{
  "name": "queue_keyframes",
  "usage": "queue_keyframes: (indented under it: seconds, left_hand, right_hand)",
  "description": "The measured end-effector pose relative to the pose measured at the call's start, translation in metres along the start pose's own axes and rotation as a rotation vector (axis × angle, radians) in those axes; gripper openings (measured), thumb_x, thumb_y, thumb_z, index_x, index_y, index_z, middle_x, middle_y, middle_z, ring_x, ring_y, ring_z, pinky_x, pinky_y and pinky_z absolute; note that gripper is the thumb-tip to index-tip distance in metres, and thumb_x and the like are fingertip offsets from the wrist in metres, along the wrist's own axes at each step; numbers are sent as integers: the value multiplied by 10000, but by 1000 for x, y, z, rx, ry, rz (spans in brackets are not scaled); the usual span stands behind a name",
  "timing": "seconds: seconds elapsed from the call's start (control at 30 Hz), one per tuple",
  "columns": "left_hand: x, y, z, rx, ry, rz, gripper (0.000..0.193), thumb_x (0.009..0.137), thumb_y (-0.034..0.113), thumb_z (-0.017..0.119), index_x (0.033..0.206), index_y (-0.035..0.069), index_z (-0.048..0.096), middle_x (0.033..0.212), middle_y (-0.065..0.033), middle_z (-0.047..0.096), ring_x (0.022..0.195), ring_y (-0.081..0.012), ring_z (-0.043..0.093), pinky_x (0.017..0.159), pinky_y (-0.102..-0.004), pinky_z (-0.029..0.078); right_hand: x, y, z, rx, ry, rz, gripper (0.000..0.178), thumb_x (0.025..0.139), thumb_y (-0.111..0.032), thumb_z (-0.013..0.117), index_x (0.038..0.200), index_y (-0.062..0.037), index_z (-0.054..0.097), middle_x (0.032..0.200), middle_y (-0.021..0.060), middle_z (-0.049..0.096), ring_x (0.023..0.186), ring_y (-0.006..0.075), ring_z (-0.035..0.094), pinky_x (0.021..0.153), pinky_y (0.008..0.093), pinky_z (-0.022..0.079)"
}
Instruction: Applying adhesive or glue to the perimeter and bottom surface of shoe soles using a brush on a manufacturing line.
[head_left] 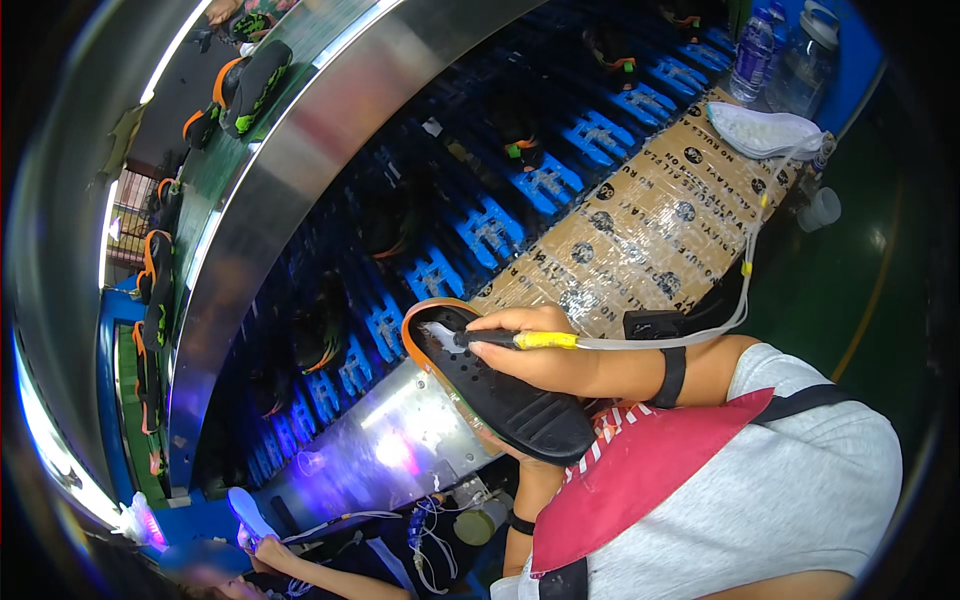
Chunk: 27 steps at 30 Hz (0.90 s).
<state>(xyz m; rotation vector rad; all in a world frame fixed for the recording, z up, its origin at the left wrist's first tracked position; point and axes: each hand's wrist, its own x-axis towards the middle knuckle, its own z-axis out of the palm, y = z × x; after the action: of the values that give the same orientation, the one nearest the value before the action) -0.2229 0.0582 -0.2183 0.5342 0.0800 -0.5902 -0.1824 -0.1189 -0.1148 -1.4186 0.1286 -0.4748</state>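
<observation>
A black shoe sole (510,400) with rows of small holes and an orange rim is tilted up in front of my body. Below its near end, my left hand (532,470) is closed on the sole, its fingers mostly hidden underneath. My right hand (520,335) pinches a hose-fed brush (490,339) with a black handle and yellow tape. The brush's white tip (443,335) touches the inner face of the sole near its far end, where a whitish wet smear shows. A pale hose (640,343) trails from the brush past my right wrist.
Beside me runs a conveyor of blue slats (545,185) carrying dark shoe parts. Taped cardboard (640,230) covers the ledge, with a white sole (765,130) and bottles (752,55) at its end. More shoes (262,88) sit on the green upper belt. A co-worker's hand (268,550) holds a blue-lit sole (252,515).
</observation>
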Motion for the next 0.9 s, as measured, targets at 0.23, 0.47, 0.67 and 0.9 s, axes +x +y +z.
queue_keyframes:
  seconds: [0.23, 0.47, 0.67, 0.9]
  left_hand:
    - [14, -7, 9, 4, -22, 30, 556, 870, 472, 392, 1278, 95, 386, 1245, -116, 455, 1100, -277, 466, 932, -430, 391]
    - [45, -19, 32, 21, -62, 88, 555, 868, 469, 400, 1279, 95, 384, 1246, -116, 453, 1101, -276, 464, 932, -431, 391]
    - [45, -19, 33, 23, -72, 103, 555, 867, 466, 407, 1279, 95, 383, 1247, -116, 451, 1102, -276, 462, 932, -433, 391]
    - [34, -13, 25, 14, -61, 70, 556, 865, 463, 415, 1279, 95, 382, 1249, -116, 449, 1103, -276, 460, 931, -434, 391]
  right_hand:
    - [5, 4, -2, 28, -223, 11, 278, 727, -166, 665, 955, -10, 640, 842, 130, 654, 769, 167, 629, 690, 254, 473]
    - [-1, 0, -10, 27, -140, 4, 261, 738, -149, 658, 962, -15, 643, 829, 124, 655, 732, 146, 628, 667, 247, 476]
    - [-3, 8, -5, -162, -284, -294, 274, 741, -122, 659, 993, -16, 635, 850, 156, 647, 773, 244, 644, 711, 298, 492]
    - [-5, -1, -12, -129, -173, -416, 259, 720, -102, 668, 961, -14, 633, 774, 128, 643, 683, 234, 637, 601, 287, 488]
